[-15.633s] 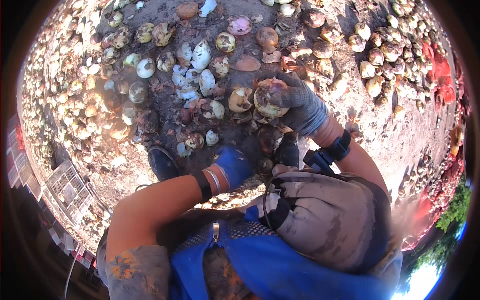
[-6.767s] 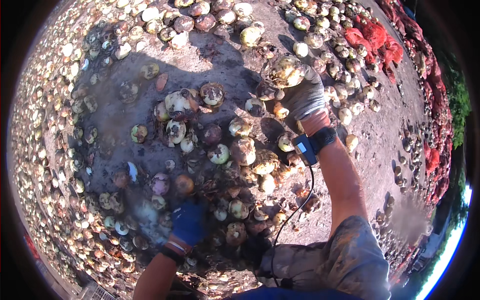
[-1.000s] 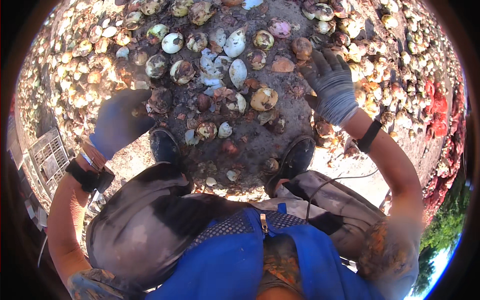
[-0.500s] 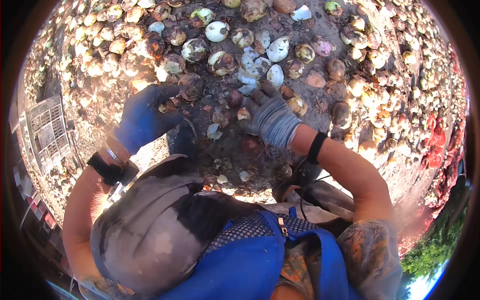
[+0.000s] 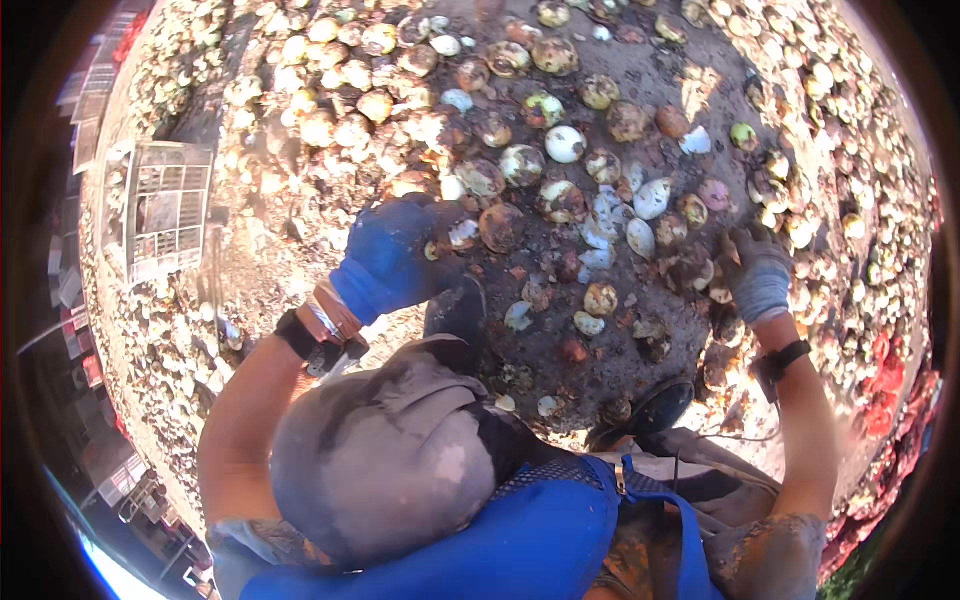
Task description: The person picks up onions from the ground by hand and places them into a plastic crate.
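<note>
My left hand, in a blue glove with dark fingertips, hovers low over the ground. Its thumb and fingers are apart, and nothing shows firmly gripped between them. Just beyond its fingertips lies a brown onion. At the right, my right hand, in a dirty grey glove, reaches down with spread fingers beside a dark, soiled onion. Between the hands lie peeled white onions, one of them a long pale onion, and loose white onion layers. A small yellowish onion rests nearer to me.
Onions cover the ground on both sides and ahead. A pale plastic crate stands at the left. Red mesh sacks lie at the far right. My dark boots and bent knee border the near side.
My right hand has moved right, away from the white onion layers, leaving small onions in sight there. My left hand stays near the brown onion. The whole view has shifted.
</note>
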### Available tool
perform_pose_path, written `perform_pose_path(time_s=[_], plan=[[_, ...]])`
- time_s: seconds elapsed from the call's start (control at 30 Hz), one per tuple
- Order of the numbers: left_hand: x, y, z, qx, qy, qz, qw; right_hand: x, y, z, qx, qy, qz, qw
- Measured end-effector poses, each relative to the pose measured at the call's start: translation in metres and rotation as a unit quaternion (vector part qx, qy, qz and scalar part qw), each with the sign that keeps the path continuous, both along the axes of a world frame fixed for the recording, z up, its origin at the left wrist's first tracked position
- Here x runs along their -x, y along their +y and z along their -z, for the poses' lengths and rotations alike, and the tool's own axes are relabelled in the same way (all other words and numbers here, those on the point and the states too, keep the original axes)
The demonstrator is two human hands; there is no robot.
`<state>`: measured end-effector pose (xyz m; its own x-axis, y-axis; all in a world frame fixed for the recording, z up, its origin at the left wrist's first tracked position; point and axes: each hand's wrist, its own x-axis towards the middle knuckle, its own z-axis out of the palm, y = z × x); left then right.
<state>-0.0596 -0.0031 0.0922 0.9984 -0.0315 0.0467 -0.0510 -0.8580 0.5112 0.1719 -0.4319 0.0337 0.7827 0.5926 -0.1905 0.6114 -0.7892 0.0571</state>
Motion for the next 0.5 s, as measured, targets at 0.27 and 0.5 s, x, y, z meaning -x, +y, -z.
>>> perform_pose_path(time_s=[0.27,0.5], plan=[[0.013,0.118,-0.179,-0.444,-0.265,-0.109,0.849,0.029,0.034,0.019,-0.017,0.002,-0.077,0.997],[0.067,0.263,-0.196,-0.498,-0.001,-0.493,0.713,0.081,0.092,0.011,-0.138,0.056,-0.253,0.956]])
